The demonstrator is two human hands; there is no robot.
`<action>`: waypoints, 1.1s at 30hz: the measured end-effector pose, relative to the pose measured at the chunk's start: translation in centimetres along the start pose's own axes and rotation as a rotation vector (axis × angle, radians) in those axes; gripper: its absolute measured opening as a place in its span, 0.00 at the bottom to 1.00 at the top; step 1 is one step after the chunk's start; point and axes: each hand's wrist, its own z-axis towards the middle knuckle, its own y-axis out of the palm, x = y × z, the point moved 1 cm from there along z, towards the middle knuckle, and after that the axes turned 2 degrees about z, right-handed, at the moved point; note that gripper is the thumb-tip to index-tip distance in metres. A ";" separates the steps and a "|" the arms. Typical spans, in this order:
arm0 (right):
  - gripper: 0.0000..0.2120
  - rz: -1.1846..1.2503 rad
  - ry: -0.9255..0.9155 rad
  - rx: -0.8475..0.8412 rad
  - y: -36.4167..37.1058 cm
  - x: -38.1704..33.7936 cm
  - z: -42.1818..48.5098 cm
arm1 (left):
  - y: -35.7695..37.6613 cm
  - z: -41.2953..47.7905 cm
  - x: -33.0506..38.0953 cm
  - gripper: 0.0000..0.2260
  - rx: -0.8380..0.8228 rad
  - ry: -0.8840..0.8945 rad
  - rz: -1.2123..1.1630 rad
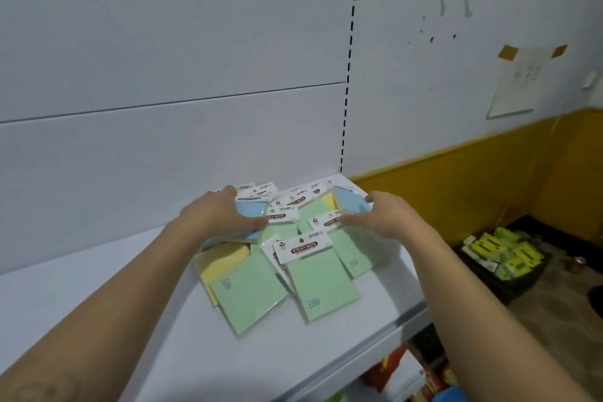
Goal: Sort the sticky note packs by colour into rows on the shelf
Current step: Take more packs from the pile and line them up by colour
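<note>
On the white shelf [98,287], green packs [323,284] lie nearest its front edge, pale yellow packs [222,258] at the pile's left, blue packs [350,202] toward its back, all with white header cards lettered red.

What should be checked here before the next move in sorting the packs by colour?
1. Packs sorted into colour rows: not ok; green, yellow and blue packs lie mixed in one overlapping pile.
2. Left hand on a single pack: cannot tell; it rests on a blue pack at the pile's left.
3. Right hand on a single pack: cannot tell; its fingers touch another blue pack at the back right.
4. Bare shelf space for rows: ok, left of the pile.
5. Front green pack clear of the shelf edge: ok.
</note>
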 end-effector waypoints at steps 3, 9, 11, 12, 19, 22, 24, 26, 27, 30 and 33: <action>0.30 -0.010 0.018 -0.012 0.4 0.4 -0.4 | 0.3 -0.1 0.1 0.40 0.026 -0.013 -0.026; 0.27 -0.028 0.056 -0.020 1.2 0.8 -0.9 | 0.9 -0.9 0.1 0.42 0.094 -0.090 -0.223; 0.25 -0.025 0.054 -0.030 1.2 0.9 -1.2 | 1.1 -1.1 0.1 0.39 0.133 -0.073 -0.314; 0.24 -0.023 0.053 -0.042 1.2 1.0 -1.4 | 1.1 -1.1 0.2 0.37 0.154 -0.053 -0.356; 0.24 0.001 0.022 -0.081 1.1 1.1 -1.9 | 0.1 -1.3 0.0 0.26 0.123 -0.056 -0.747; 0.22 0.069 -0.002 -0.093 0.7 1.4 -1.9 | -0.2 -1.6 -0.1 0.13 0.120 -0.007 -0.783; 0.20 0.117 -0.026 -0.085 0.1 1.5 -2.1 | -0.4 -2.0 0.0 0.08 0.138 0.026 -0.799; 0.19 0.146 -0.047 -0.061 -0.5 1.5 -2.4 | -0.7 -2.4 0.0 0.07 0.154 0.051 -0.780; 0.18 0.148 -0.059 -0.041 -0.8 1.4 -2.4 | -0.8 -2.6 0.0 0.07 0.162 0.062 -0.749; 0.13 0.134 -0.119 0.022 -1.7 1.3 -2.5 | -1.4 -3.2 -0.2 0.07 0.178 0.087 -0.665; 0.10 0.143 -0.180 0.073 -2.4 1.2 -2.7 | -1.9 -3.7 -0.1 0.06 0.185 0.108 -0.661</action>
